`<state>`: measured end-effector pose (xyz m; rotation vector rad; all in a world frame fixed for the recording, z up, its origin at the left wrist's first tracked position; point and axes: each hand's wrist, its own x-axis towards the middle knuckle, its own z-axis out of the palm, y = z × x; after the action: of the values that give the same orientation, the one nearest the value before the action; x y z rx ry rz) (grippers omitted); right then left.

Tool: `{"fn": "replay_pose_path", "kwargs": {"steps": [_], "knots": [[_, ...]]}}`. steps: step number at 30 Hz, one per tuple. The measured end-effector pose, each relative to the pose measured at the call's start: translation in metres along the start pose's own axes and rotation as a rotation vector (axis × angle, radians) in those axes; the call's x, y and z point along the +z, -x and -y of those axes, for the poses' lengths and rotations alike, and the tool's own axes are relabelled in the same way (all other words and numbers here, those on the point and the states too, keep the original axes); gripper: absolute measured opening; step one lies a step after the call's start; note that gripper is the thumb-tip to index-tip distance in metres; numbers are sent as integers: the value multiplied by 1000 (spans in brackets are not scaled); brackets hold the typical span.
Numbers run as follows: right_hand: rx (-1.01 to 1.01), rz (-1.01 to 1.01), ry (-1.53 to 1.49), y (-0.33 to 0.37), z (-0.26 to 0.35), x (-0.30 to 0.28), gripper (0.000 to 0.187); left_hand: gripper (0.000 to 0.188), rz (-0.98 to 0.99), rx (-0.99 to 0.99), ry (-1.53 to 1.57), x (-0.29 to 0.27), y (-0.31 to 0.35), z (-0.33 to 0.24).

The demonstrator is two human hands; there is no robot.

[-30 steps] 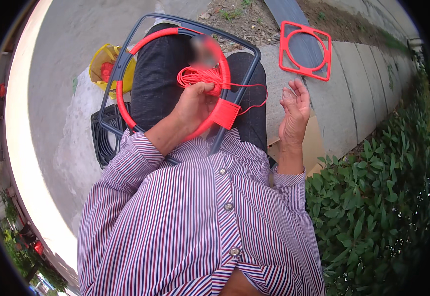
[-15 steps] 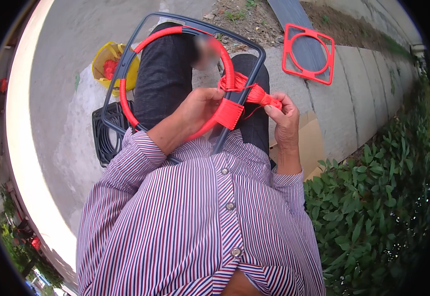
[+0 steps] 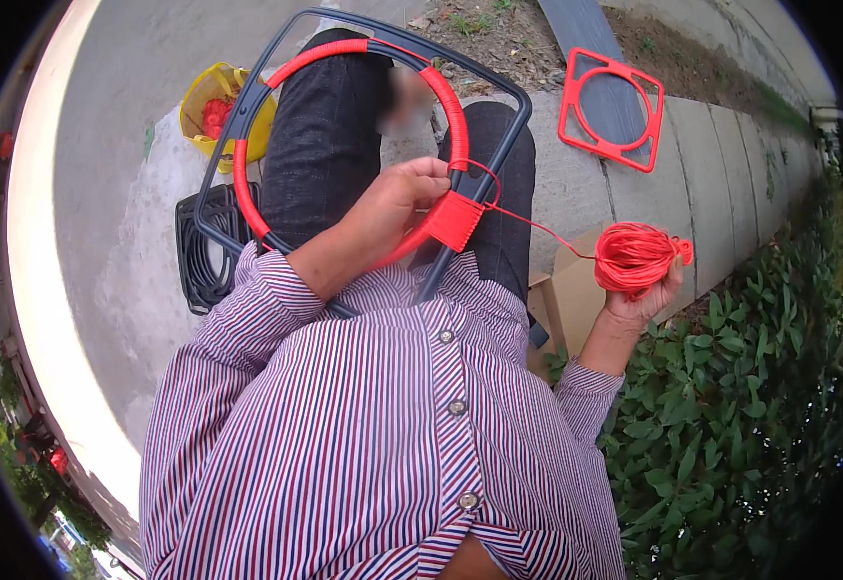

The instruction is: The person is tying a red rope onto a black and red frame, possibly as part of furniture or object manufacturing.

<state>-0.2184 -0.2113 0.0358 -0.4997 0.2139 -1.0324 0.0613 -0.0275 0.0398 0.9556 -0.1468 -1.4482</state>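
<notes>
A dark grey plastic frame with rounded corners and an inner ring rests across my thighs. Red cord wrapping covers much of the ring, and a wider wrapped red block sits on its right side. My left hand pinches the ring just above that block. Out to the right, my right hand is closed around a bundle of red cord. One strand runs taut from the bundle to the frame, with a loose loop beside the ring.
A red plastic frame lies on the paving at the far right. At the left stand a yellow bag with red contents and stacked dark frames. Cardboard lies by my right leg. A leafy hedge borders the right side.
My right hand has moved right and down, away from the frame, carrying the cord bundle and drawing the strand out straight. My left hand stays at the ring, its fingers slightly shifted.
</notes>
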Motion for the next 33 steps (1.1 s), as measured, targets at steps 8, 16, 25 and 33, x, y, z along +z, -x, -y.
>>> {"fn": "replay_pose_path", "kwargs": {"steps": [8,16,25,33], "knots": [[398,165,856,14,-105,69,39,18,14,54,-78,0,3,4],[228,43,519,22,-70,67,44,13,-71,-6,-140,-5,-3,6],[-308,-544,459,7,145,-57,23,21,-31,-43,72,-12,-6,4],[-113,-121,335,41,102,-38,53,43,-87,-12,-73,-3,-11,-4]]}}
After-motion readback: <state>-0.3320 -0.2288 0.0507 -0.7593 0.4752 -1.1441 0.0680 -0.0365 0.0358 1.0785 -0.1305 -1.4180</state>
